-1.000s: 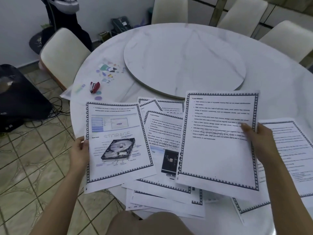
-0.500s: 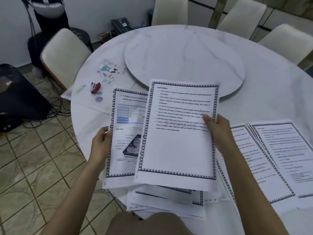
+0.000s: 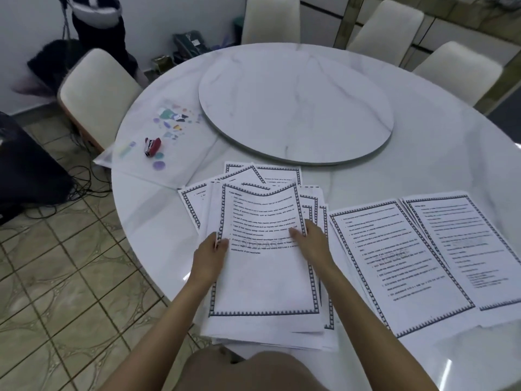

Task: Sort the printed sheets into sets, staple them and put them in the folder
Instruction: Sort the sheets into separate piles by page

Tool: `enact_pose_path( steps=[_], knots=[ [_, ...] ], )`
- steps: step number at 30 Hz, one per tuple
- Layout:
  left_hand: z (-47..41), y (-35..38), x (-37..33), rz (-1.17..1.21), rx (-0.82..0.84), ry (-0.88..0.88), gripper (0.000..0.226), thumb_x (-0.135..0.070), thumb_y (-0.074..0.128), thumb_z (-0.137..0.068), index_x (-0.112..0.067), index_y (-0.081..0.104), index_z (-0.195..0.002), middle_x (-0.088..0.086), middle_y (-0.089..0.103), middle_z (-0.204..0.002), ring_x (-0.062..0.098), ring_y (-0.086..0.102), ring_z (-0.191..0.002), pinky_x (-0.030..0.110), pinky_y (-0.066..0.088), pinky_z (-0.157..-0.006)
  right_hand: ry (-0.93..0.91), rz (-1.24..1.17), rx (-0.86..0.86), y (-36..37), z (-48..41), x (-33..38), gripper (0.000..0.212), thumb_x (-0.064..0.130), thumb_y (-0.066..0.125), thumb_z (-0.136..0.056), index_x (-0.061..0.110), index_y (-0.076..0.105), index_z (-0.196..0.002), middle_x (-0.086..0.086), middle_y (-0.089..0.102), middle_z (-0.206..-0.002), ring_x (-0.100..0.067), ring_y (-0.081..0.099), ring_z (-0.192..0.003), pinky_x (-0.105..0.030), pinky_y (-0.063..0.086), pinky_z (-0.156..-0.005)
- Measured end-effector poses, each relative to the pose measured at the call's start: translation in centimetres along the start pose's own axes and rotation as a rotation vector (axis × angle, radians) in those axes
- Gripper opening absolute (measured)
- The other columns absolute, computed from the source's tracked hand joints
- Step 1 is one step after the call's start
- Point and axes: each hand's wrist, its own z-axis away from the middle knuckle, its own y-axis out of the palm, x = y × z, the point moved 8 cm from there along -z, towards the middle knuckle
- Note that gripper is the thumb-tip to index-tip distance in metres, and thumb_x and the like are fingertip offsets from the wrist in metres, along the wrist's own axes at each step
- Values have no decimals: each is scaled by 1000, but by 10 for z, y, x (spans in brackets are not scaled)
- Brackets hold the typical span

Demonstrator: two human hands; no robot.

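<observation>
A loose pile of bordered printed sheets (image 3: 267,283) lies at the table's near edge. On top is a text page. My left hand (image 3: 210,255) grips that page's left edge with the thumb over it. My right hand (image 3: 311,244) holds its right edge, and the page bows slightly between them. Two more spreads of text sheets (image 3: 400,266) lie fanned out to the right. A small red stapler (image 3: 152,146) rests on a clear plastic folder (image 3: 158,136) with coloured prints at the table's left.
The round white marble table (image 3: 423,153) has a raised turntable (image 3: 296,108) in its middle. Cream chairs (image 3: 93,94) stand around it. Dark bags and cables (image 3: 31,170) sit on the tiled floor to the left.
The two sheets held apart in my hands have come together over the pile. The hard-drive picture page is now hidden beneath the text page, and both hands have moved closer.
</observation>
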Motion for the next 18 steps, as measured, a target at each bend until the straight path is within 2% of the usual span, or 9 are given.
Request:
enact_pose_path(
  steps=[3,5,7,9,11,13,14,17,18],
  knots=[
    [10,1,-31,10,22,175,29,-26,42,-98,-2,56,-107,3,63,-102,16,57,-93,30,45,-84,6,-54,-78,-15,2,-6,29,24,57,-91,11,53,-117,-2,54,-114,-15,50,-103,-23,39,-84],
    [16,2,-56,56,70,266,27,-24,44,-97,-2,56,-106,-1,64,-100,9,58,-89,25,46,-80,32,-159,-106,-27,4,-10,28,28,60,-88,17,53,-113,-1,55,-118,-13,51,-102,-21,40,-82],
    [21,3,-76,127,93,306,19,-20,45,-97,-8,58,-104,-9,66,-98,-1,61,-86,18,48,-79,98,-305,-48,-33,8,-16,34,33,59,-88,14,51,-115,3,57,-119,-9,53,-101,-21,39,-84],
    [24,5,-90,192,91,317,17,-17,45,-97,-15,60,-105,-14,67,-97,-9,61,-85,12,49,-77,183,-458,19,-38,10,-23,40,37,60,-86,15,49,-118,7,59,-117,-5,56,-100,-27,41,-94],
    [27,8,-101,275,54,324,19,-15,44,-97,-25,60,-102,-21,69,-93,-13,61,-87,7,47,-74,238,-535,26,-52,10,-31,48,39,64,-83,14,50,-120,1,62,-119,-14,61,-104,-36,46,-99],
    [29,9,-107,322,14,328,25,-14,43,-97,-34,57,-100,-29,68,-91,-15,60,-87,4,45,-73,223,-534,48,-65,12,-27,39,30,62,-86,11,55,-119,-6,64,-118,-21,63,-105,-40,48,-97],
    [29,13,-110,316,10,328,25,-16,42,-97,-36,56,-99,-27,67,-91,-16,59,-86,4,45,-73,194,-522,60,-74,12,-24,29,23,58,-89,11,58,-115,-8,66,-115,-22,64,-103,-39,50,-95],
    [24,23,-105,261,-11,287,16,-20,40,-99,-27,55,-94,-16,60,-88,-10,56,-76,13,45,-73,91,-411,14,-108,13,-13,12,15,52,-93,14,61,-102,0,68,-96,-17,64,-89,-23,55,-72],
    [21,23,-99,255,-31,256,14,-20,41,-98,-24,54,-99,-11,61,-92,-7,57,-81,16,46,-77,67,-367,-35,-124,12,-13,10,16,52,-93,16,61,-98,3,67,-91,-15,64,-83,-18,54,-65]
  ],
)
